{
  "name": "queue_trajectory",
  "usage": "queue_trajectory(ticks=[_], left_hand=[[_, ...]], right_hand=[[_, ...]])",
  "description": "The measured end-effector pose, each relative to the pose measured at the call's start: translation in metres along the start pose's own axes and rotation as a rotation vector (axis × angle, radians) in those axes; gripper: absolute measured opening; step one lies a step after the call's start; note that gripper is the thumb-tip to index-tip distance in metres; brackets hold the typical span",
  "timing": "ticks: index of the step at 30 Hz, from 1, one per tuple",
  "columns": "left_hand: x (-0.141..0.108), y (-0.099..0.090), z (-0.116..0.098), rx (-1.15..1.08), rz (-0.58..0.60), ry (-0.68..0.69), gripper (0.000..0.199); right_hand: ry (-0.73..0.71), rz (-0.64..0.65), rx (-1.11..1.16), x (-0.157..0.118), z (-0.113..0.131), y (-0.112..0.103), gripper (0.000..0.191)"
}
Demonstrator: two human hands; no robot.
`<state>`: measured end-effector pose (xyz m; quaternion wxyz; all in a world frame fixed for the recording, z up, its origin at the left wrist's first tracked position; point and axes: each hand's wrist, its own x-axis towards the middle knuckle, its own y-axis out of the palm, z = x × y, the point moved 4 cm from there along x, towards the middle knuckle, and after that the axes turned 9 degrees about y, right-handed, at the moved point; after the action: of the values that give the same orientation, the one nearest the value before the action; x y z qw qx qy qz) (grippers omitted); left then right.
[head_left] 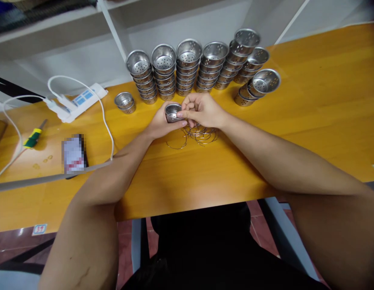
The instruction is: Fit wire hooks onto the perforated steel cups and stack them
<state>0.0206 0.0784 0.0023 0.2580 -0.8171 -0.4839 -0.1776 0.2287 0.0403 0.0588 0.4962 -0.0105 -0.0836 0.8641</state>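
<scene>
My left hand (162,124) is wrapped round a small perforated metal cup (172,112), its mouth tilted up toward me. At the cup's right rim, my right hand (200,108) has thumb and fingers pinched together; whether they grip the rim or a thin wire there is hidden. Just below the hands, a loose pile of thin wire rings (203,135) lies on the yellow wooden table (180,177). A short stack of similar cups (125,102) stands left of my left hand.
Tall stacks of perforated cups (165,64) line the back by the wall, with a leaning stack (259,86) at right. To the left are a white power strip (84,102) with cables, a yellow-green screwdriver (33,137) and a phone (74,155).
</scene>
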Motion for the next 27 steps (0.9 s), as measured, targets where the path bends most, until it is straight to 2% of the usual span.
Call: queue_trajectory(ticks=[11, 13, 17, 19, 22, 27], left_hand=[[-0.001, 0.000, 0.000, 0.016, 0.010, 0.021, 0.104], [-0.002, 0.000, 0.004, 0.033, -0.002, 0.045, 0.103], [-0.002, -0.002, 0.011, 0.068, -0.040, 0.082, 0.109], [-0.002, -0.003, 0.014, 0.084, -0.072, 0.098, 0.110], [-0.002, -0.004, 0.017, 0.098, -0.111, 0.143, 0.109], [-0.004, -0.004, 0.021, 0.152, -0.111, 0.201, 0.106]], right_hand=[[-0.037, -0.019, -0.026, -0.003, 0.000, 0.000, 0.083], [-0.062, -0.070, -0.082, -0.004, 0.001, -0.003, 0.083], [-0.170, -0.272, -0.270, -0.007, 0.006, -0.015, 0.083], [-0.191, -0.304, -0.350, -0.008, 0.009, -0.018, 0.075], [-0.218, -0.297, -0.446, -0.011, 0.012, -0.019, 0.064], [-0.318, -0.229, -0.611, -0.013, 0.008, -0.012, 0.061]])
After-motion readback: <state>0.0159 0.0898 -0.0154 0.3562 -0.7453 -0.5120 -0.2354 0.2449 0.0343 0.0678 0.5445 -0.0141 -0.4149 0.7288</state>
